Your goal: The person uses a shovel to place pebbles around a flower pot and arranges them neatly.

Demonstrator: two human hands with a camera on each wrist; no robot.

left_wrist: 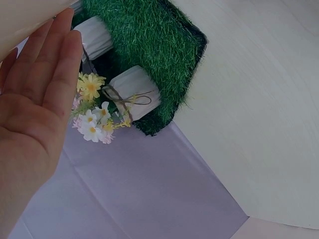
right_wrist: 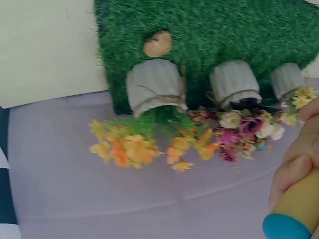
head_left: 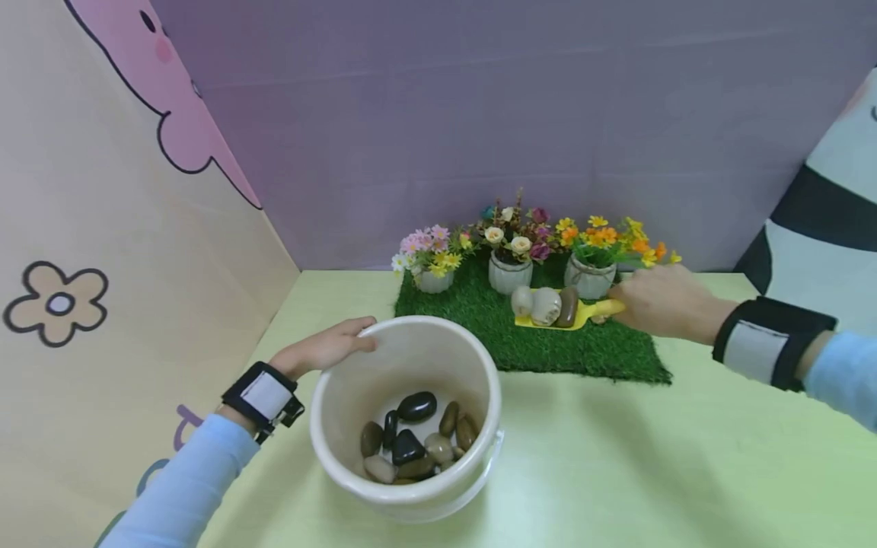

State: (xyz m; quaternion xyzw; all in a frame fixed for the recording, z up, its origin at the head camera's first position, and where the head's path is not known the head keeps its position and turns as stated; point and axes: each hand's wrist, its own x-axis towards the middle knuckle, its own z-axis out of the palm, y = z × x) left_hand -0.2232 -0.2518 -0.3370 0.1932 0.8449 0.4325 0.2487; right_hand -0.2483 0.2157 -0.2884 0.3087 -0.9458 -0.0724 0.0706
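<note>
Stones are on the move from the white bucket (head_left: 406,426) to the grass mat (head_left: 548,342), and most of the job looks left to do. The left hand (head_left: 322,348) lies flat with straight fingers on the bucket's rim, holding nothing. Just below and beside that hand, about ten stones (head_left: 414,438) sit in the bucket. Further right stand three flower pots (head_left: 510,272). The right hand (head_left: 661,301) is curled around the handle of one yellow scoop (head_left: 572,313). Three stones (head_left: 546,304) ride on it, out past the fingers. One small stone (right_wrist: 157,44) already lies on the grass.
</note>
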